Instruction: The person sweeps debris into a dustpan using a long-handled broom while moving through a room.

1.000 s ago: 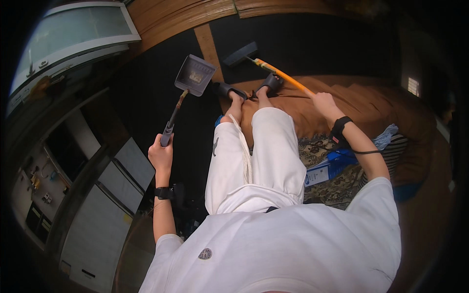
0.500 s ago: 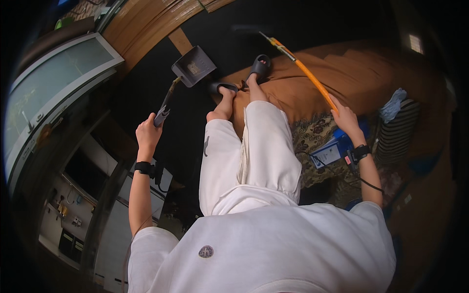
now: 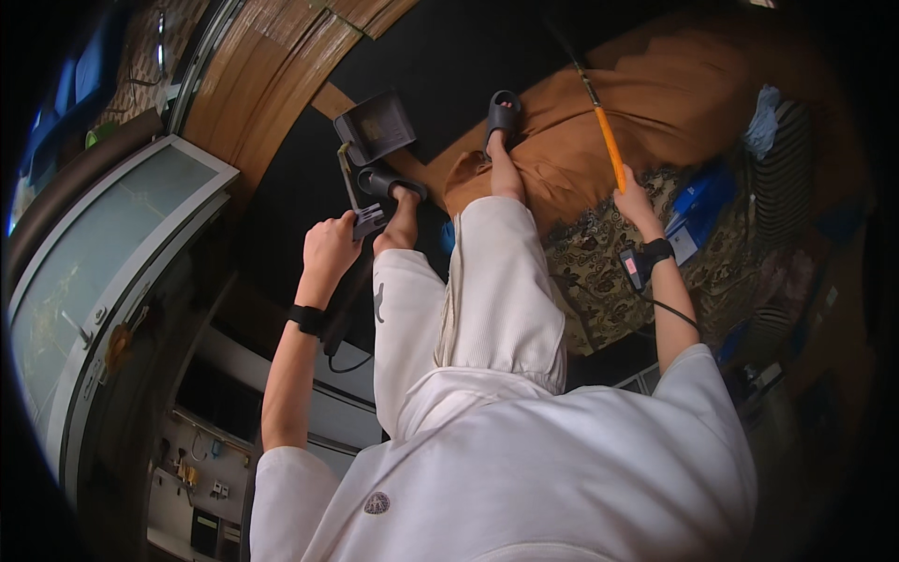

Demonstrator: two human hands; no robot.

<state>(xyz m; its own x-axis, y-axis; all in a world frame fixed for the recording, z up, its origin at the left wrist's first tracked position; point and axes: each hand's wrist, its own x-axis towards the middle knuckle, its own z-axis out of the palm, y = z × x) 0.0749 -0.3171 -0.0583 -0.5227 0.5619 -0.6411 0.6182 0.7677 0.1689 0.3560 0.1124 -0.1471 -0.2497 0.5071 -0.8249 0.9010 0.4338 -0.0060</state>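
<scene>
My left hand (image 3: 331, 248) is closed around the upper end of a grey long-handled dustpan (image 3: 382, 129). The pan lies tilted by my left foot, its open side facing away from me, with a little pale debris hard to make out inside. My right hand (image 3: 635, 201) grips the orange handle of a broom (image 3: 609, 145), which slants away to the far side. Its head fades into the dark floor and cannot be made out clearly.
A dark slipper (image 3: 503, 114) is on each foot. Brown cloth (image 3: 646, 103) spreads over the floor ahead, beside a patterned rug (image 3: 609, 258). At left stands a glass-panelled door (image 3: 122, 244); wooden boards (image 3: 257, 70) lie beyond it. A blue package (image 3: 698, 211) sits at right.
The broom has swung right and nearer upright, its far end moving away from the dustpan. My left hand has come right and closer to my knee. My left foot has stepped back slightly.
</scene>
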